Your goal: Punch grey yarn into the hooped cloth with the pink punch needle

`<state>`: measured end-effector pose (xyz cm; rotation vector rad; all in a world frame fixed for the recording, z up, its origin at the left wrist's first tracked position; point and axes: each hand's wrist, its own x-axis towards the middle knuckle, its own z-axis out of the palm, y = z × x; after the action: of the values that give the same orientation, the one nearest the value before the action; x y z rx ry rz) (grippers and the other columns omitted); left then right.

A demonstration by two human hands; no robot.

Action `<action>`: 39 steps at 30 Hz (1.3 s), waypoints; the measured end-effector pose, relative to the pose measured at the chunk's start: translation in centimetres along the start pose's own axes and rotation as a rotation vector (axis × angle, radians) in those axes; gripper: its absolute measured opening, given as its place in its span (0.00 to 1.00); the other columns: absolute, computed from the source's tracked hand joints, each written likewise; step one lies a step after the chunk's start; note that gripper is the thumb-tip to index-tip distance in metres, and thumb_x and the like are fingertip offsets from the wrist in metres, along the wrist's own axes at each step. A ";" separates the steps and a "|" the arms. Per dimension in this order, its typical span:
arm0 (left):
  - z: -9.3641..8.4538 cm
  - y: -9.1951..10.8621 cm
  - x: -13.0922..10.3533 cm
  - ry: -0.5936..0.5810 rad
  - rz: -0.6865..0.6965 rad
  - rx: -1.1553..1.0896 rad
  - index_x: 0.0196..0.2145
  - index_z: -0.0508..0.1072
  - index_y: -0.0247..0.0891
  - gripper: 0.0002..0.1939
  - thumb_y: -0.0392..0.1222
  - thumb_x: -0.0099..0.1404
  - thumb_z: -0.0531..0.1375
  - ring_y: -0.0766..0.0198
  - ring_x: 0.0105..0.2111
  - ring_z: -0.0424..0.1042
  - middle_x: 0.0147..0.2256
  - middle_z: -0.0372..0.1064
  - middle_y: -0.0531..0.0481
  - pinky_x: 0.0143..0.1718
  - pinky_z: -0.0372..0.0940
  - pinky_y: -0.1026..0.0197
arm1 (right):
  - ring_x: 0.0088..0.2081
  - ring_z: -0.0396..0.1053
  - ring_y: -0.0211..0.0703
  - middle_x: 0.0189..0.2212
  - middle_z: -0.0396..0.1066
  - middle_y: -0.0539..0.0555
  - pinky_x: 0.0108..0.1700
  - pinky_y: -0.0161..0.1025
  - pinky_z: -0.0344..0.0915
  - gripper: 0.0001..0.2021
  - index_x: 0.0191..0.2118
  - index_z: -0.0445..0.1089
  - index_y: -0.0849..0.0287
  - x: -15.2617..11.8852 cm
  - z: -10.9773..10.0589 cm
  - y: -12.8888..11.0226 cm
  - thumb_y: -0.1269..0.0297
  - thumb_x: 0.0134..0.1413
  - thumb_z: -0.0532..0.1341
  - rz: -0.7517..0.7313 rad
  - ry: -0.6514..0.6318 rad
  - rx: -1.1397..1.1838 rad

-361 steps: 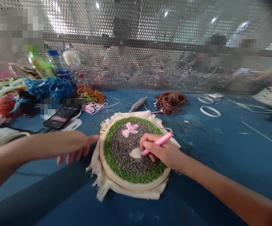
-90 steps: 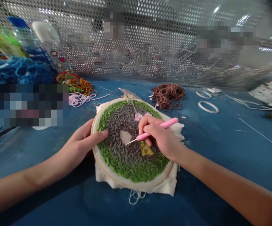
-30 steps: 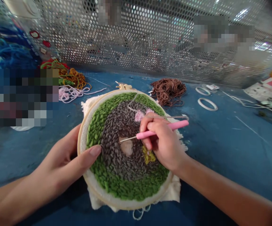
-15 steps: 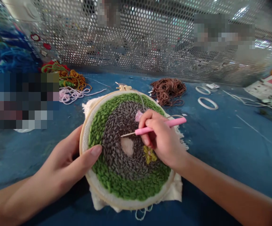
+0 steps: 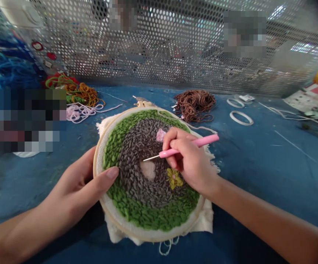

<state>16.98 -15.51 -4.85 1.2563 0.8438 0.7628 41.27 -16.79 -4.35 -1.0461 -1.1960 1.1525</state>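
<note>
My left hand [image 5: 93, 187] grips the left edge of a round wooden embroidery hoop [image 5: 96, 154], thumb on the stitched face and the other fingers behind it. In the hoop, green yarn loops [image 5: 159, 220] ring a grey-brown stitched area [image 5: 137, 187]. A small bare cream patch [image 5: 148, 170] lies near the centre, with a pink flower [image 5: 161, 135] and a yellow flower [image 5: 174, 178] to its right. My right hand [image 5: 188, 157] is closed around a pink-handled punch needle [image 5: 207, 140]. Its metal tip is at the upper edge of the bare patch. Grey yarn [image 5: 203, 128] trails from the handle.
Beyond the hoop lie brown yarn [image 5: 194, 104], two white rings [image 5: 241, 118] and pale pink yarn [image 5: 79, 112]. Orange and green yarn [image 5: 84, 94] and blue yarn [image 5: 7, 69] are at the left. A perforated metal panel [image 5: 153, 66] borders the blue table [image 5: 271, 176].
The needle tip has shifted slightly right and down over the fabric. The trailing yarn now lies lower, across the hoop's upper right edge. My left hand keeps its hold.
</note>
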 end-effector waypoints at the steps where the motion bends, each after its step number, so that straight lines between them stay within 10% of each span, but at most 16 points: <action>1: 0.0 0.0 0.0 0.003 -0.003 -0.003 0.59 0.68 0.55 0.29 0.36 0.63 0.65 0.53 0.52 0.75 0.54 0.76 0.56 0.34 0.75 0.70 | 0.16 0.55 0.31 0.14 0.60 0.44 0.18 0.31 0.50 0.10 0.26 0.66 0.57 -0.2 0.3 -0.2 0.70 0.56 0.53 -0.020 -0.039 -0.083; 6: 0.2 0.0 -0.1 0.005 -0.028 0.008 0.59 0.68 0.54 0.28 0.37 0.63 0.65 0.53 0.52 0.75 0.56 0.74 0.57 0.39 0.76 0.67 | 0.25 0.63 0.33 0.24 0.68 0.46 0.26 0.32 0.58 0.04 0.35 0.71 0.57 -0.6 1.1 -0.7 0.67 0.58 0.59 -0.112 -0.292 -0.363; 14: 0.2 -0.1 0.3 -0.002 -0.018 0.016 0.59 0.68 0.54 0.28 0.38 0.63 0.66 0.53 0.52 0.75 0.56 0.74 0.56 0.35 0.74 0.71 | 0.15 0.51 0.31 0.12 0.57 0.43 0.18 0.32 0.48 0.13 0.23 0.67 0.58 0.1 -0.5 0.2 0.70 0.56 0.52 -0.045 0.075 0.009; 23: 0.0 0.0 -0.1 0.024 -0.065 0.015 0.60 0.67 0.53 0.29 0.38 0.62 0.66 0.51 0.50 0.76 0.55 0.75 0.55 0.39 0.76 0.66 | 0.25 0.62 0.33 0.24 0.67 0.46 0.26 0.32 0.56 0.05 0.34 0.71 0.58 -0.3 0.3 -0.9 0.68 0.59 0.58 -0.092 -0.308 -0.468; 32: 0.0 0.0 0.1 0.010 -0.067 0.003 0.60 0.67 0.55 0.29 0.38 0.62 0.66 0.53 0.51 0.75 0.56 0.75 0.56 0.36 0.74 0.70 | 0.13 0.46 0.31 0.09 0.55 0.42 0.17 0.33 0.44 0.13 0.22 0.67 0.57 0.7 -1.6 0.7 0.70 0.54 0.51 -0.003 0.068 0.163; 39: -0.2 0.0 -0.1 -0.012 -0.065 0.008 0.60 0.68 0.56 0.29 0.39 0.63 0.66 0.53 0.48 0.77 0.54 0.76 0.56 0.33 0.75 0.70 | 0.23 0.61 0.33 0.21 0.66 0.46 0.25 0.33 0.56 0.07 0.28 0.70 0.58 -0.2 0.0 -0.9 0.72 0.53 0.57 -0.068 -0.235 -0.413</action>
<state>16.75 -15.50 -4.91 1.2336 0.8743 0.6998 41.33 -17.13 -3.46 -1.1855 -1.6931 1.0177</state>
